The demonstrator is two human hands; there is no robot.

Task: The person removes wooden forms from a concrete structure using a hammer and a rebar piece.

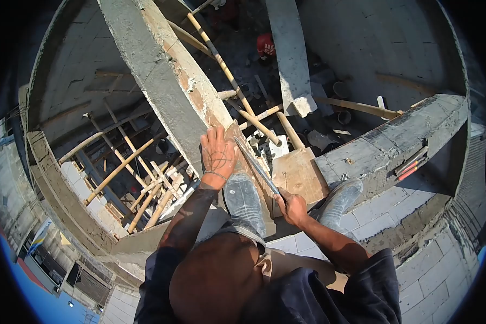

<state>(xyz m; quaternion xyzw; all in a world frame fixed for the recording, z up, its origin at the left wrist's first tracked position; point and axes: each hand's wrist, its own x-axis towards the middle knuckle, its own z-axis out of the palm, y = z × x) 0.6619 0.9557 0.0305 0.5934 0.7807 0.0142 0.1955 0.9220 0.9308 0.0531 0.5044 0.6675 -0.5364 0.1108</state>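
Observation:
My left hand (219,155) rests on the beam's end with its fingers laid out flat; a thin cord circles the wrist. My right hand (292,208) is wrapped round the lower end of a long grey metal bar (260,171). The bar slants up and left, and its far end reaches the edge of a wooden board (243,141) along the beam. Between my dusty boots (242,195) lies a plywood sheet (298,175). The concrete beam (162,81) runs away from my left hand, its right side faced with mortar-stained wood.
Bamboo poles (221,63) cross the deep opening ahead, and more bamboo scaffolding (140,173) stands below left. A person in a red helmet (265,45) is far below. Another concrete beam (289,48) spans the opening. Orange-ended tools (409,168) lie by the right-hand block wall (394,129).

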